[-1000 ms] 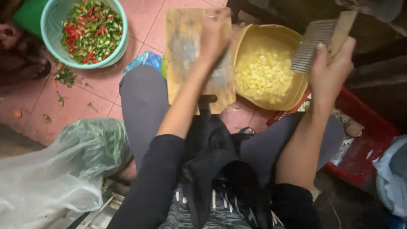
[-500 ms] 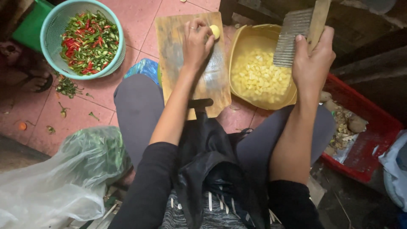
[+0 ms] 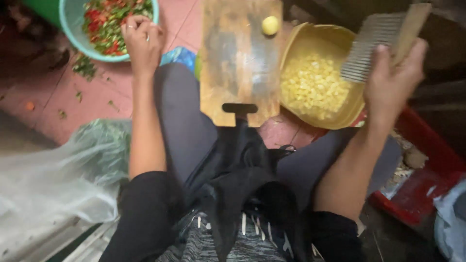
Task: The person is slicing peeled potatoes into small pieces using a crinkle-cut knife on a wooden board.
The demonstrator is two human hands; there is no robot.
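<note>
Left hand: my left hand [image 3: 141,41] rests on the near rim of the teal bowl [image 3: 73,26], fingers curled together over the edge — I cannot tell whether they pinch anything.
Teal bowl: under and beyond that hand, on the pink tiled floor [image 3: 97,102]; it holds chopped red and green vegetables [image 3: 109,19].
Right hand: my right hand [image 3: 393,82] is closed around the wooden handle of a crinkle-cut blade [image 3: 371,46], held up in the air.
Blade: its ridged metal sticks out to the left of the right hand, above the yellow bowl [image 3: 340,41].
Yellow bowl: below and left of the right hand — filled with pale diced pieces [image 3: 313,87].
Cutting board: a wooden cutting board [image 3: 240,63] lies between my two hands, touched by neither.
Small piece: one round yellow piece [image 3: 270,25] sits at the board's far end.
Bag: a clear plastic bag [image 3: 58,174] lies near my left elbow.
</note>
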